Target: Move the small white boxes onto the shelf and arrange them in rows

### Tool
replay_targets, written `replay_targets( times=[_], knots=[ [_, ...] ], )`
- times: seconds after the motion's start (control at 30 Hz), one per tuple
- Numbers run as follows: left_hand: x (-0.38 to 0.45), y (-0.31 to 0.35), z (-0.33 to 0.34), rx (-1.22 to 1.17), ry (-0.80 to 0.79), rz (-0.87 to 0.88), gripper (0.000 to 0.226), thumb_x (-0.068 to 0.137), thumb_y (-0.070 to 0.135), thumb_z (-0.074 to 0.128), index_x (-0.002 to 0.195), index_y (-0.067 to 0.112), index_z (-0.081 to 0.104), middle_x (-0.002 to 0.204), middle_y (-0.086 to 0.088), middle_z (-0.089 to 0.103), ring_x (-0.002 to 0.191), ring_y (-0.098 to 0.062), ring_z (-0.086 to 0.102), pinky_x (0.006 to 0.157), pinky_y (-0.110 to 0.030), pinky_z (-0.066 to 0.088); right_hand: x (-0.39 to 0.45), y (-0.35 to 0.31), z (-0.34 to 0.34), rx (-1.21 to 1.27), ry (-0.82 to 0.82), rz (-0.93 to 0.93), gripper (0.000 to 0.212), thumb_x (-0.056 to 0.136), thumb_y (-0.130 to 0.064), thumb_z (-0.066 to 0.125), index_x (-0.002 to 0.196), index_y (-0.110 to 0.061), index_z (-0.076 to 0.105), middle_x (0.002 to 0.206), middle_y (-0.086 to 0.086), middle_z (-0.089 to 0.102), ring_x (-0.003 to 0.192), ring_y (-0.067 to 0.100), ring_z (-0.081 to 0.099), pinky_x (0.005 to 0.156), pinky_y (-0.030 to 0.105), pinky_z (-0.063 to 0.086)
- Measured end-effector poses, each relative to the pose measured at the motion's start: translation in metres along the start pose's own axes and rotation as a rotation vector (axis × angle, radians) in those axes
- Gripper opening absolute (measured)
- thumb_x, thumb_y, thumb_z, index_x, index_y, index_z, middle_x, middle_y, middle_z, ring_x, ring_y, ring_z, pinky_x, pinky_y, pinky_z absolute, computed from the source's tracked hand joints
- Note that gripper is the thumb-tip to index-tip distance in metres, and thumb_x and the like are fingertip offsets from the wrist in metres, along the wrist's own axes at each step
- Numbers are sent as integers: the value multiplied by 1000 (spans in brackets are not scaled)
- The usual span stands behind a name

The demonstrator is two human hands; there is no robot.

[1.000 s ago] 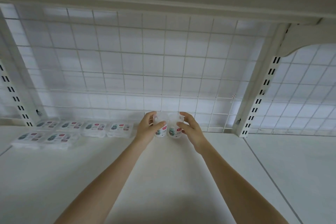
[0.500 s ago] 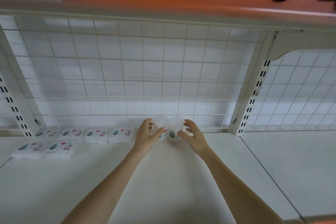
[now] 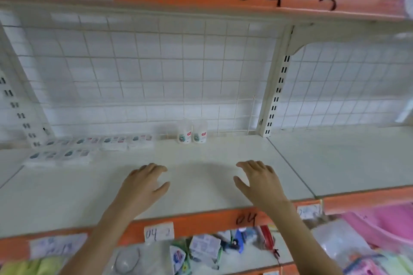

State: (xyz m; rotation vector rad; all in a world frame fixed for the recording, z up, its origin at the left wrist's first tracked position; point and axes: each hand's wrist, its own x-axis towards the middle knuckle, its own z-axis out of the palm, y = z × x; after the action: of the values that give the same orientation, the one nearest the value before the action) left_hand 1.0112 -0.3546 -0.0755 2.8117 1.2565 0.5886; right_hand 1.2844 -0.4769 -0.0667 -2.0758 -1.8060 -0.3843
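Both hands, the left hand point(image 3: 143, 185) and right hand point(image 3: 259, 182), hovered spread and empty above the shelf point(image 3: 212, 163) while two small white boxes point(image 3: 192, 134) stood upright by the rear grid, likely awaiting another fetch.

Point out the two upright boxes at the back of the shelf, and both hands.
left upright box point(image 3: 185, 134): head view, on its printed label.
right upright box point(image 3: 200, 134): head view, on its printed label.
left hand point(image 3: 143, 185): head view, back of the hand.
right hand point(image 3: 259, 182): head view, back of the hand.
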Motion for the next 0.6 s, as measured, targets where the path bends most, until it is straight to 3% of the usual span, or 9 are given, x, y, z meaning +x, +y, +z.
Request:
replay_targets(
  times=[0.13, 0.3, 0.5, 0.6],
  knots=[
    [-61, 23, -11, 63, 107, -20, 43, 78, 43, 40, 94, 13, 67, 86, -1, 66, 73, -23, 66, 63, -32, 53, -59, -5, -17, -21, 56, -16, 41, 75, -41, 40, 90, -18, 70, 75, -5, 68, 66, 18, 65, 57, 35, 52],
    [-154, 51, -21, 108, 139, -120, 35, 80, 36, 43, 96, 13, 65, 89, -2, 64, 77, -24, 64, 65, -32, 52, -131, -14, -26, 45, 46, -102, 37, 76, -39, 41, 92, -18, 66, 82, -1, 66, 73, 26, 64, 59, 35, 50],
    [-280, 56, -31, 168, 39, -359, 40, 76, 39, 40, 92, 14, 66, 85, -1, 65, 72, -22, 66, 57, -29, 52, -184, -45, -21, 89, -138, -194, 38, 76, -41, 41, 90, -17, 67, 80, -1, 68, 72, 25, 66, 57, 35, 53],
    [-332, 57, -48, 169, 53, -493, 37, 75, 38, 41, 91, 15, 65, 82, -1, 66, 68, -23, 66, 55, -29, 51, -188, -70, -12, 98, -219, -267, 32, 75, -35, 61, 98, -14, 68, 85, 0, 69, 76, 25, 67, 61, 37, 54]
  ],
)
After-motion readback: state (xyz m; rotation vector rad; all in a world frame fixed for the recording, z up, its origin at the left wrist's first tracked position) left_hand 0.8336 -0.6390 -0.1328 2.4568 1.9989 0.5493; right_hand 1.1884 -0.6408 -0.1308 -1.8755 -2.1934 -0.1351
